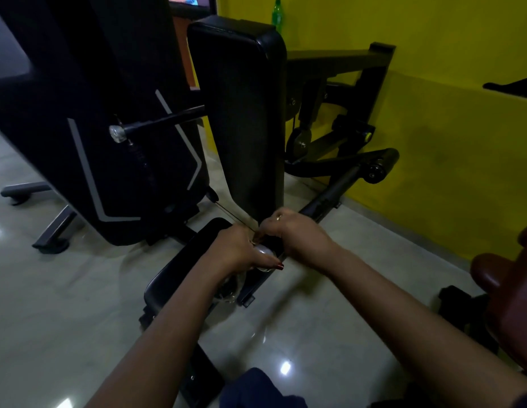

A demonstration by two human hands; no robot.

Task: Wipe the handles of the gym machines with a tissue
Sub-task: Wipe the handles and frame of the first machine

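Both my arms reach down to the low frame of a black gym machine (244, 119). My left hand (241, 251) grips a shiny plastic-wrapped handle (266, 256) beside the seat pad (182, 260), its thumb lying along it. My right hand (296, 235), with a ring on one finger, curls its fingers down over the same handle from the right, just below the upright back pad. The two hands almost touch. I cannot make out a tissue; the hands hide whatever lies between the fingers. A thin cable (232, 217) runs to the spot.
The weight-stack housing (103, 142) with a plastic-wrapped knob (116, 134) stands to the left. A padded roller arm (380, 163) lies at the right near the yellow wall (432, 142). A green bottle (277, 14) stands on the ledge. A brown padded seat (503, 278) is at the right edge. The floor is glossy tile.
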